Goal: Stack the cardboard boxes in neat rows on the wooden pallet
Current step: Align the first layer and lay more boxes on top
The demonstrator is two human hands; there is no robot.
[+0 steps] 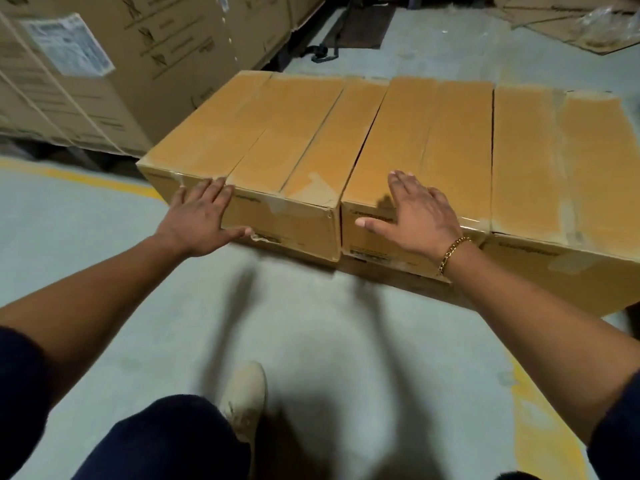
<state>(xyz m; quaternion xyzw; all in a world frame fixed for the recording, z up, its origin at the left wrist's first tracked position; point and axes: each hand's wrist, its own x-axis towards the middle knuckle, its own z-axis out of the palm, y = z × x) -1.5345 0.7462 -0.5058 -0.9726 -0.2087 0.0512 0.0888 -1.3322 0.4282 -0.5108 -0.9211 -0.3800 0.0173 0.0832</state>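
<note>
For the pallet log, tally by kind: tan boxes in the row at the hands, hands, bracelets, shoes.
Tan boxes: 3 (left box, middle box, right box)
Hands: 2 (left hand, right hand)
Bracelet: 1
Shoe: 1
Total: 7

Print on several cartons, none of it sharp enough to read.

Close in at 10 o'clock, on the near face of the left box (256,143): a short dark word with a dark label strip lower down, both blurred. At 2 o'clock, on the near face of the middle box (415,143): a like word and strip, smeared. At 3 o'clock, on the front of the right box (568,161): a larger dark brand word, unreadable. Far out at 10 o'clock: a white sheet (69,45) of fine print on the wrapped carton (41,109), illegible. At 11 o'clock: handling pictograms and text lines printed on the tall carton (180,46), equally blurred.
</note>
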